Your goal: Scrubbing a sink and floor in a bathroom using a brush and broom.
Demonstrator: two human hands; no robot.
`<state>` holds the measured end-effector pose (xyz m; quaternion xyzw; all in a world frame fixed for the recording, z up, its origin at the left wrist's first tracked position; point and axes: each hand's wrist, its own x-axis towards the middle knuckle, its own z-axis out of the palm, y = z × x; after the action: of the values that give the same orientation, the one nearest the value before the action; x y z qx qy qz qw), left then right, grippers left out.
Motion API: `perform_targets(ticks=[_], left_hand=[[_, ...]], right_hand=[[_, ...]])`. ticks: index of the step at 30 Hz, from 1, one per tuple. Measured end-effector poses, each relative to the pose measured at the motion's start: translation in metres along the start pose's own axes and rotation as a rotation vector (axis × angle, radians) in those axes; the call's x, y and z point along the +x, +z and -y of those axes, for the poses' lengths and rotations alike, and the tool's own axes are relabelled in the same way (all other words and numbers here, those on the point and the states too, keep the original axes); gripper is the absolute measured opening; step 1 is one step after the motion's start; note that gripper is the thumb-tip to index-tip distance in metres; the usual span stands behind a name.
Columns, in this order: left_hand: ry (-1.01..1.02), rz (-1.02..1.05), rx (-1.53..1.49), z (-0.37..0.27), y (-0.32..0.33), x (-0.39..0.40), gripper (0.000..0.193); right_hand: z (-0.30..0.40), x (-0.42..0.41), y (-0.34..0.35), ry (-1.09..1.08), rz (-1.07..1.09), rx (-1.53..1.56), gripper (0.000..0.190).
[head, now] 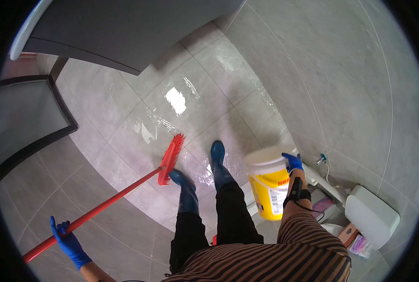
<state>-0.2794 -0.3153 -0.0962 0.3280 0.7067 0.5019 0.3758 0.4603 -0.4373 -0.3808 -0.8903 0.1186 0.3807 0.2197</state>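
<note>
My left hand (68,243), in a blue glove, grips the red handle (114,197) of a push broom at the lower left. The broom's red bristle head (170,162) rests on the wet tiled floor (209,91), just beside my left rubber boot (186,190). My gloved right hand (294,162) holds the rim of a yellow and white plastic bucket (266,179) at my right side. The bucket is tilted and slightly blurred; its inside is mostly hidden. My right rubber boot (218,155) stands between broom and bucket.
A dark cabinet (107,31) juts in at the top. On the left stands a black-framed frosted panel (29,116). At the right are a tiled wall (343,88), a small valve (321,159), a white tank-like fixture (371,215) and a plastic-wrapped packet (361,245).
</note>
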Motion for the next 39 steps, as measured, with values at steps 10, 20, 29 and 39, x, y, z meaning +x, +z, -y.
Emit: perform_targets(ticks=[10,20,29,39], left_hand=[[-0.031,-0.125,-0.082,-0.014,0.029,-0.012,0.036],[0.047,-0.004,-0.206,-0.027,0.042,-0.025,0.032],[0.104,0.366,-0.076,-0.153,0.151,-0.005,0.039],[0.696,0.718,0.369,-0.163,0.195,0.011,0.039]], right_hand=[[0.002,0.012,0.055,-0.111,0.620,0.985,0.030],[0.022,-0.112,0.125,-0.199,0.514,0.017,0.059],[0.212,-0.529,0.020,-1.157,1.393,0.069,0.055],[0.310,-0.741,-0.083,-2.105,0.848,0.941,0.089]])
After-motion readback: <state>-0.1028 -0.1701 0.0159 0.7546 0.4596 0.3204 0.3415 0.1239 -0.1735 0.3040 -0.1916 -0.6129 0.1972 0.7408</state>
